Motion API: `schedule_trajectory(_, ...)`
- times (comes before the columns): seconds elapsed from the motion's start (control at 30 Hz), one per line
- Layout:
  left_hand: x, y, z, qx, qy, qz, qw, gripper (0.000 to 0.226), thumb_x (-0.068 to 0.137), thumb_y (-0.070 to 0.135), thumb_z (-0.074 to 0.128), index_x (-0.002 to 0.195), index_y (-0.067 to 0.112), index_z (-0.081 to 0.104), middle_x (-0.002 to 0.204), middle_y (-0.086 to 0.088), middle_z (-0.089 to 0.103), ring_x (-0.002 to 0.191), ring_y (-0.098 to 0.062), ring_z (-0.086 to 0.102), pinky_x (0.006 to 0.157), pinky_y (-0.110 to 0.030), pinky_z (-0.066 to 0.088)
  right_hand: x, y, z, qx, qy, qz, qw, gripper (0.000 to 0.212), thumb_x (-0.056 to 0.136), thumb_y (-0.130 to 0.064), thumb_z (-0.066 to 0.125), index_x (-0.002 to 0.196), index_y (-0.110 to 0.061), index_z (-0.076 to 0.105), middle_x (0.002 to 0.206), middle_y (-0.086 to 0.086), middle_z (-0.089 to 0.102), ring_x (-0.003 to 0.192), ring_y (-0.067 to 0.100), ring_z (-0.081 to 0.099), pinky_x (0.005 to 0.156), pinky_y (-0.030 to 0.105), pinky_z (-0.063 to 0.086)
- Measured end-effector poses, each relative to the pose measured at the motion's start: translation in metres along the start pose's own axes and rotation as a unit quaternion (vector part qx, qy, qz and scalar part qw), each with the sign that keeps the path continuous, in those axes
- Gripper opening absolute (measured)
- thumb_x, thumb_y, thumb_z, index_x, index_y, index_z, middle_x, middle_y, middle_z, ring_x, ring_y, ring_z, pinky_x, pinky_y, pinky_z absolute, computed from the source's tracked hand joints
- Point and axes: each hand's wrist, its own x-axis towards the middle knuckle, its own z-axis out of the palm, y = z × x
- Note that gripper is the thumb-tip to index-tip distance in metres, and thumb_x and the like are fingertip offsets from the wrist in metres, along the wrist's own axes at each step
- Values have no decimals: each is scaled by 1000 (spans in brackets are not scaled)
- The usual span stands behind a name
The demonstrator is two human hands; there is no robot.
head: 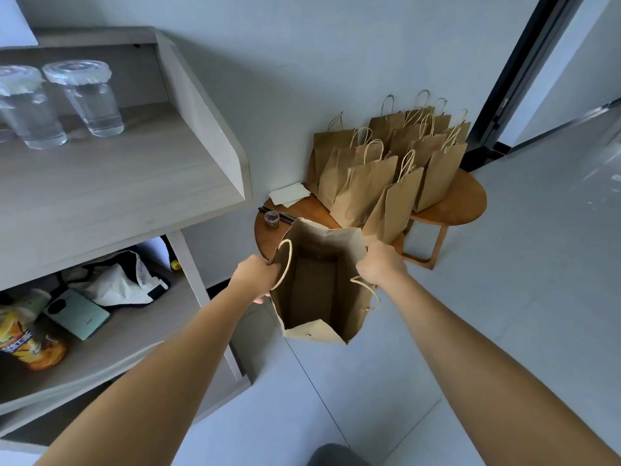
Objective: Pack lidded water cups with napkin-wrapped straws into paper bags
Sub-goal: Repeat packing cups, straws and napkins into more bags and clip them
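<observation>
I hold an open brown paper bag (316, 287) in the air in front of me, its mouth spread wide and its inside bare. My left hand (257, 275) grips the bag's left rim by the twine handle. My right hand (381, 262) grips the right rim. Two clear cups of water with crimped covers, one (85, 97) and another (25, 105), stand on the upper shelf at the left. White napkins (289, 194) and dark straws (285, 216) lie on the round wooden table (463, 205) beyond the bag.
Several standing paper bags (389, 166) crowd the table against the wall. A small round container (271, 218) sits near the straws. The grey shelf unit (134, 186) holds a phone (76, 316), a cloth and a snack packet below. A dark door frame (517, 82) stands at the right.
</observation>
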Motion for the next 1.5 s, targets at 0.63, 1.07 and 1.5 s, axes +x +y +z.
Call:
schedule_trajectory(0.63, 219, 87, 46, -15, -15, -129, 991, 33, 95, 31, 46, 96, 4, 65, 86, -12, 72, 74, -26, 70, 57, -24, 55, 270, -5, 30, -31, -147, -49, 987, 9, 95, -10, 50, 96, -7, 58, 73, 3, 49, 61, 14, 51, 57, 16, 44)
schedule_trajectory(1.07, 277, 101, 47, -13, 37, -177, 983, 34, 97, 33, 47, 94, 4, 63, 93, -13, 69, 80, -29, 68, 72, -31, 56, 342, -30, 46, -15, -190, -58, 980, 17, 97, -24, 48, 103, -10, 57, 85, 4, 56, 70, 18, 59, 67, 24, 52)
schedule_trajectory(1.5, 187, 154, 0, 47, 123, 16, 991, 40, 97, 33, 43, 63, 13, 48, 62, -1, 45, 59, -16, 43, 53, -26, 31, 244, -77, -24, 8, -36, -160, 986, 32, 100, -32, 37, 106, -9, 58, 92, 4, 59, 76, 19, 53, 57, 25, 38)
